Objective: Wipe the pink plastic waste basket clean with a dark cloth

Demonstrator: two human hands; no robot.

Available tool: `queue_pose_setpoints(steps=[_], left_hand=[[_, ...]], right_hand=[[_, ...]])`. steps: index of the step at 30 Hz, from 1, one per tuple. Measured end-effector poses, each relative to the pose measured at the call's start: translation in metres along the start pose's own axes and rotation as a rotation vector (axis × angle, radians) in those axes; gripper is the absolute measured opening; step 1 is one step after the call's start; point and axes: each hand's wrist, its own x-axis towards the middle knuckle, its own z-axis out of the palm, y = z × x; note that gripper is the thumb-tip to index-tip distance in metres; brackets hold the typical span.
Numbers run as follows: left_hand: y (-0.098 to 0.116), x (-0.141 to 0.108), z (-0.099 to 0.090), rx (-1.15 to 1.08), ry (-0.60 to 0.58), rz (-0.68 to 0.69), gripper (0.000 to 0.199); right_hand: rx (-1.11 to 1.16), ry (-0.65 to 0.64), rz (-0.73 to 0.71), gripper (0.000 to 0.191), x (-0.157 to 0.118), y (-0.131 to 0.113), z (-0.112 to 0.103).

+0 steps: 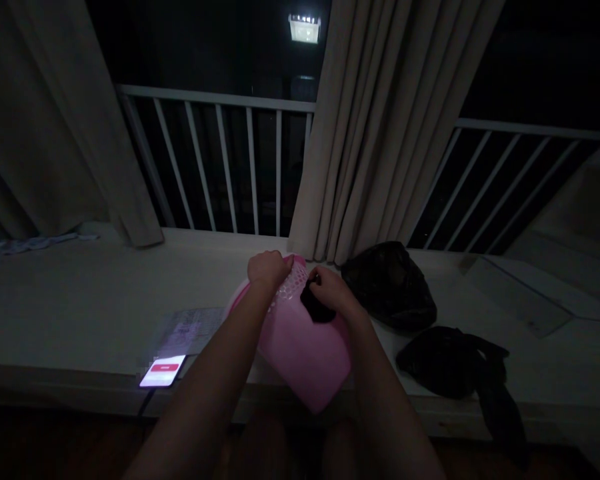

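Note:
A pink plastic bin (pixel 305 353) with a band of cut-out holes near its rim is tilted on the white window ledge, its base pointing toward me. My left hand (pixel 270 268) is closed around the bin's rim at the far side. In my right hand (pixel 330 288) is a bunched black cloth (pixel 317 304), which lies against the outer wall of the bin, just below the holes. Dim light hides the cloth's details and the inside of the bin.
Right of the bin sit a black plastic bag (pixel 390 287) and a smaller dark bundle (pixel 445 363) hanging over the ledge edge. To the left are a lit phone (pixel 163 371) and a printed paper (pixel 193 327). Curtains (pixel 360 133) and a railing (pixel 220 157) stand behind.

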Motion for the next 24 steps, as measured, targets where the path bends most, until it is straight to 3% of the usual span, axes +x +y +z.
queue_pose_setpoints(steps=[8, 13, 24], left_hand=[[0.000, 0.001, -0.001, -0.015, -0.022, -0.003, 0.065], [0.001, 0.002, -0.001, -0.023, -0.033, -0.021, 0.067], [-0.001, 0.001, -0.001, -0.030, -0.039, -0.024, 0.068]], right_hand=[[-0.071, 0.128, 0.113, 0.009, -0.002, -0.004, 0.013], [-0.080, 0.090, 0.063, 0.008, -0.006, -0.003, 0.011], [-0.124, 0.078, 0.172, 0.015, -0.009, -0.005, 0.008]])
